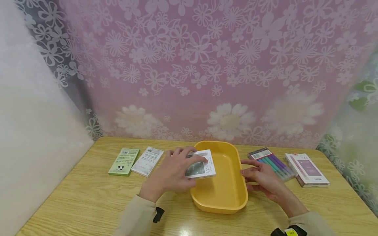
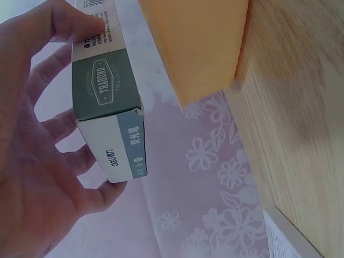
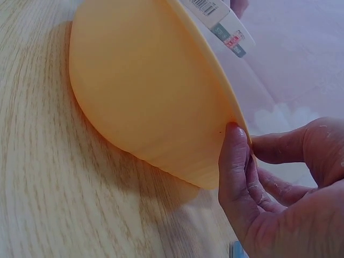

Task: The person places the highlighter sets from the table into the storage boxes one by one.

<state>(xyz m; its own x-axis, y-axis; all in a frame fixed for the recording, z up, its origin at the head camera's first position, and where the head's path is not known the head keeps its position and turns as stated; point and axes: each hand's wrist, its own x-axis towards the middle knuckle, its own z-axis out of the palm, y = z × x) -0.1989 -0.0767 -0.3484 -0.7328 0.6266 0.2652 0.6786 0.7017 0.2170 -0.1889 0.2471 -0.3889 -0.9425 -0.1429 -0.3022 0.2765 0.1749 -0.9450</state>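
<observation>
From my station I see a pink floral curtain (image 1: 183,95) behind both grips and a wood-grain worktop (image 1: 76,196) beneath them. The yellow plastic tray (image 1: 225,188) sits between them; my right grip (image 1: 262,177) is nearly closed, pinching its rim. Just beyond that grip lie a coloured pen pack (image 1: 271,164) and a purple-panelled white box (image 1: 308,168). Left of my left grip (image 1: 172,170) rest a green box (image 1: 125,159) and a white printed box (image 1: 148,159). The left grip, parted to the width of a Deli highlighter box (image 1: 197,169), holds it tilted above the tray's left side.
</observation>
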